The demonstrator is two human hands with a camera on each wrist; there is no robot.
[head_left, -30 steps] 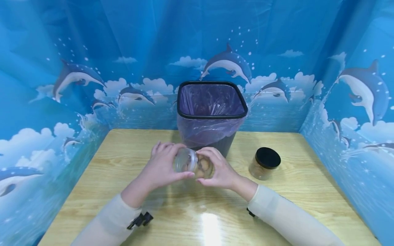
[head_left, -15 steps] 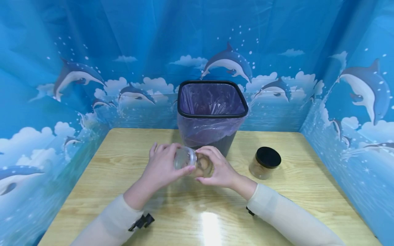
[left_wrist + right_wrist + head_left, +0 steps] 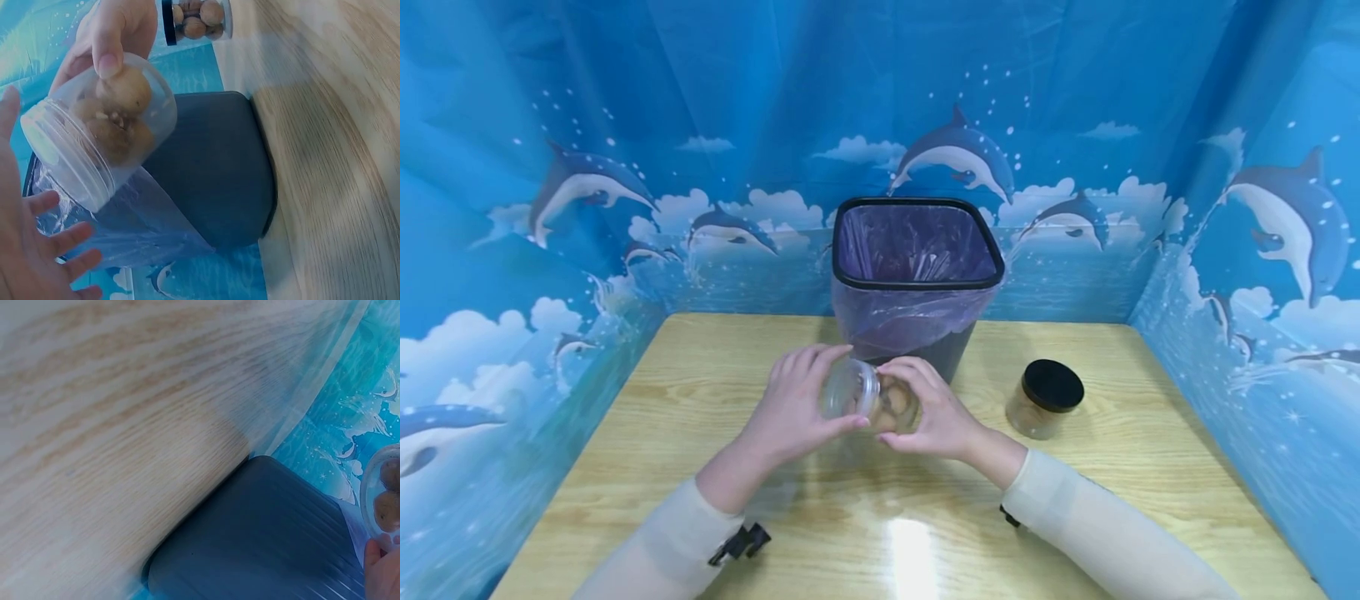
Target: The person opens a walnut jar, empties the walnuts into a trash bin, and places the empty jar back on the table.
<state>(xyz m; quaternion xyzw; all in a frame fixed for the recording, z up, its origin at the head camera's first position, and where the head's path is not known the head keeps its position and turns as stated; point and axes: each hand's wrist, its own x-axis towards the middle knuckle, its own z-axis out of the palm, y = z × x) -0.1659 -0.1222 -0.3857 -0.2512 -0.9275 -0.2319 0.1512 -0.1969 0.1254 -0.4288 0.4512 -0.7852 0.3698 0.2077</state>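
Observation:
A clear plastic jar (image 3: 895,404) with several round brown pieces inside lies tilted on its side, above the table and in front of the bin. My right hand (image 3: 936,417) grips its body from the right; in the left wrist view a thumb presses the jar (image 3: 115,119). Around the ribbed clear end is my left hand (image 3: 797,408). Its fingers (image 3: 78,234) are spread and apart from that end in the left wrist view. Whether a clear cap covers this end, I cannot tell. Only part of the jar (image 3: 389,494) and fingertips (image 3: 373,553) show in the right wrist view.
Behind my hands stands a dark bin (image 3: 951,346) with a black rim and purple liner. A second clear jar (image 3: 1033,417) with a black lid stands upright to the right. Dolphin-printed blue sheeting (image 3: 760,100) surrounds the wooden table (image 3: 662,417).
My left hand has shifted slightly around the jar's clear end, and its fingers have rotated and loosened. The right hand and jar stay nearly in place.

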